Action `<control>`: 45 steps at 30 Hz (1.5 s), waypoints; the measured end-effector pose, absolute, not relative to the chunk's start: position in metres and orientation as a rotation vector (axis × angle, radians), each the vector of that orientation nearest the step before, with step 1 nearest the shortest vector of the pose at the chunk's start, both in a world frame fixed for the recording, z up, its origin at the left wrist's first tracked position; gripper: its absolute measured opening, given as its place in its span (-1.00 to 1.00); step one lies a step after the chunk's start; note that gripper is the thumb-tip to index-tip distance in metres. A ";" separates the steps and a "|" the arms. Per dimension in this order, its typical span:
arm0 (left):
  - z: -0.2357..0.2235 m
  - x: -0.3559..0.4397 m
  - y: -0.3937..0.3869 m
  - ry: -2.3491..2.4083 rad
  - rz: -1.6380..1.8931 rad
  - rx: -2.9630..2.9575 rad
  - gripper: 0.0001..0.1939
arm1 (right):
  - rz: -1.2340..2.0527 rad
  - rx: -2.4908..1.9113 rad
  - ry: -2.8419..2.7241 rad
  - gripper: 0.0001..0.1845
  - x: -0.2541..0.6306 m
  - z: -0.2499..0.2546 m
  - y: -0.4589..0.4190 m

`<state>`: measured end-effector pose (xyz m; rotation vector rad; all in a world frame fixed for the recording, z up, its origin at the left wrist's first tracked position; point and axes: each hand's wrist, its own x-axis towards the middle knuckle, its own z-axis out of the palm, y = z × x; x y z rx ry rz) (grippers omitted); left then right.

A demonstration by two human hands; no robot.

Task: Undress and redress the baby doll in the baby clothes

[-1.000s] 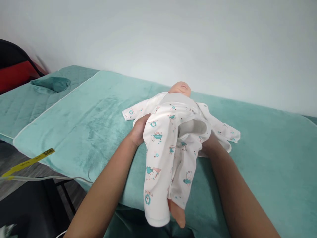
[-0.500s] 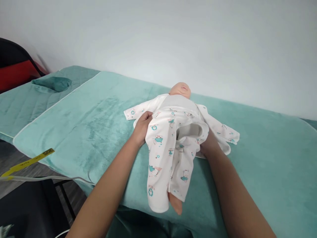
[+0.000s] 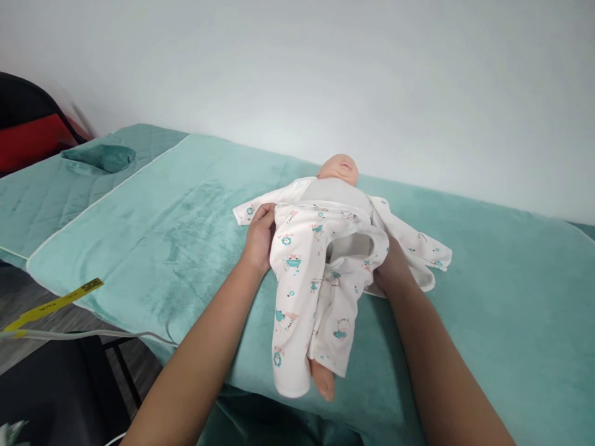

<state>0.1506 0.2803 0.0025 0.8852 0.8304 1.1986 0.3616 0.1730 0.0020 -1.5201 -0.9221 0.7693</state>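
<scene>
A baby doll (image 3: pixel 338 168) lies on its back with its head toward the wall. It has on an open white printed baby jacket (image 3: pixel 400 226), and a plain grey-white torso (image 3: pixel 334 191) shows between the fronts. White printed baby pants (image 3: pixel 295 291) cover its legs, with a gap at the crotch; one bare foot (image 3: pixel 323 379) sticks out of a leg. My left hand (image 3: pixel 261 238) is closed on the pants' waist edge at the left. At the opposite side, my right hand (image 3: pixel 391 266) grips the pants, its fingers mostly hidden behind the cloth.
A green plush cover (image 3: pixel 153 248) lies over the bed, which stands against a white wall (image 3: pixel 297 80). At the left are a face-hole cushion (image 3: pixel 100 158), a yellow tag (image 3: pixel 56 303) on a pale cable (image 3: pixel 93 333), and a black chair (image 3: pixel 56 390).
My left hand has moved slightly up and left with the waist edge. The pants and the bare foot have shifted a little left; my right hand has hardly moved.
</scene>
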 end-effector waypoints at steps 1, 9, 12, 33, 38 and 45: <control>0.002 0.151 0.281 0.841 1.166 0.950 -0.92 | 0.691 -1.556 -0.978 -0.77 0.361 0.001 0.172; 0.000 0.159 0.285 0.759 1.126 1.258 -0.82 | 0.051 -1.584 -1.307 -0.55 0.364 -0.002 0.164; 0.001 0.161 0.293 0.761 1.096 1.362 -0.87 | -0.135 -1.589 -1.401 -0.64 0.373 0.005 0.171; -0.002 0.185 0.326 1.073 1.144 2.147 -0.88 | 0.324 -1.820 -1.225 -0.74 0.408 0.019 0.248; 0.001 0.184 0.331 1.210 0.980 2.451 -0.78 | 0.502 -1.643 -1.238 -0.69 0.404 0.015 0.237; 0.007 0.197 0.353 1.504 0.845 2.306 -0.71 | 0.181 -1.906 -1.204 -0.73 0.407 0.018 0.246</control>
